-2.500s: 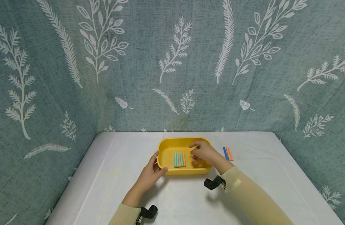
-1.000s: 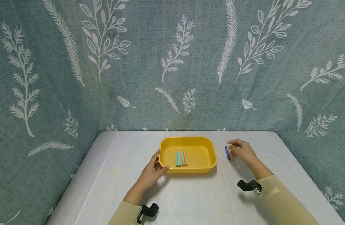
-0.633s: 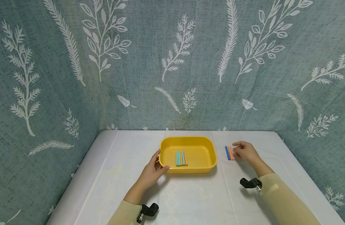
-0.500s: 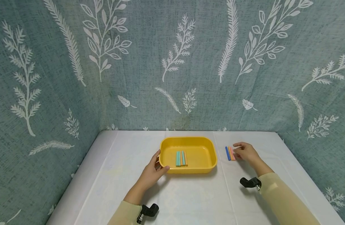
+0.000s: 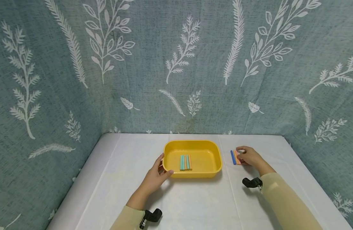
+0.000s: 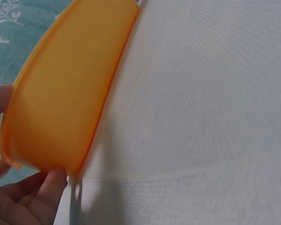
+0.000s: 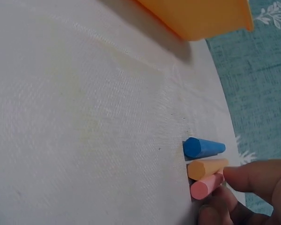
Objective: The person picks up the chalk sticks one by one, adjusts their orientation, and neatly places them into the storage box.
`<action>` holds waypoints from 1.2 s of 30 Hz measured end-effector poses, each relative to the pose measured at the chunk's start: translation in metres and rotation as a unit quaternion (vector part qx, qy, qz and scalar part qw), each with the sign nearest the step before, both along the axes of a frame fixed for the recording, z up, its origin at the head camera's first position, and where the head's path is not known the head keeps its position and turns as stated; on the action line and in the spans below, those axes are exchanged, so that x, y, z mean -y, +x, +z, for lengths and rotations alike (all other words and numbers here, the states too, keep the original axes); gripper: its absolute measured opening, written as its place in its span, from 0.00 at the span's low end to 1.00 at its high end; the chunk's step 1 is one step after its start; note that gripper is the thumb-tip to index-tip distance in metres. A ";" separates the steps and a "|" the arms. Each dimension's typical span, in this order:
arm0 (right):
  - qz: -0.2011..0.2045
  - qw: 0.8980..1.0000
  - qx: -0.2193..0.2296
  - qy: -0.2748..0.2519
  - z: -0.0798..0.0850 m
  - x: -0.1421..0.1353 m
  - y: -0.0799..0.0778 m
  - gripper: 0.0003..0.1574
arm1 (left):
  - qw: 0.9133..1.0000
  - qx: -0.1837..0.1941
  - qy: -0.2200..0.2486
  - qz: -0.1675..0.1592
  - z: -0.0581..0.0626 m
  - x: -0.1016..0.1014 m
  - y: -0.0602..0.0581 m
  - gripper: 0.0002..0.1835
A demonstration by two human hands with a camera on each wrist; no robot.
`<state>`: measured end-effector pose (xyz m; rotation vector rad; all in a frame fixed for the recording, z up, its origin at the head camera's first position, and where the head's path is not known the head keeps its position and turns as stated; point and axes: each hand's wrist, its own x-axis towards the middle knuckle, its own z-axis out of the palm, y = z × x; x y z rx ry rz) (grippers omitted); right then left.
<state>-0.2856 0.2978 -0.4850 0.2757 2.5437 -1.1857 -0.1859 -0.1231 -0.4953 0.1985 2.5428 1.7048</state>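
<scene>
My left hand (image 5: pixel 152 180) is gripping the yellow tray (image 5: pixel 206 159); right of the tray, my right hand (image 5: pixel 249 156) is pinching the pink chalk (image 7: pixel 206 186).

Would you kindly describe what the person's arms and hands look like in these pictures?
The left sleeve and right sleeve are pale yellowish-beige. By the left wrist sits a small, black, angled device with a silvery part; a similar black device sits by the right. The left hand and right hand wear no gloves.
</scene>
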 end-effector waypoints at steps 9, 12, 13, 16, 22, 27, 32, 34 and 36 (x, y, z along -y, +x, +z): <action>0.028 0.999 0.003 0.045 0.000 0.003 -0.003 0.30 | 1.000 -0.005 0.001 -0.002 0.001 0.001 0.001 0.46; 0.031 0.998 0.006 0.055 0.000 0.003 -0.004 0.33 | 1.000 -0.005 0.002 -0.003 0.002 0.001 0.002 0.46; 0.030 0.998 0.007 0.059 0.000 0.003 -0.004 0.35 | 1.000 -0.006 0.002 -0.005 0.001 0.001 0.002 0.46; 0.032 0.997 0.008 0.069 0.001 0.002 -0.005 0.37 | 1.000 -0.007 0.008 -0.011 0.000 0.001 0.001 0.46; 0.037 0.996 -0.003 0.078 0.002 0.000 -0.005 0.36 | 1.000 -0.008 0.020 -0.015 -0.001 0.003 0.000 0.48; 0.021 0.999 -0.001 0.044 0.003 0.000 -0.001 0.34 | 1.000 -0.009 0.008 -0.010 0.001 0.002 0.001 0.46; 0.007 1.000 -0.010 0.005 0.003 -0.003 0.006 0.35 | 1.000 -0.007 -0.001 -0.002 0.001 0.001 0.001 0.46; 0.006 1.000 -0.015 -0.015 0.003 -0.006 0.009 0.36 | 1.000 -0.006 -0.003 -0.001 0.000 0.001 0.001 0.46; -0.001 0.999 -0.015 -0.037 0.004 -0.007 0.013 0.36 | 1.000 -0.006 -0.003 0.000 0.000 0.001 0.001 0.46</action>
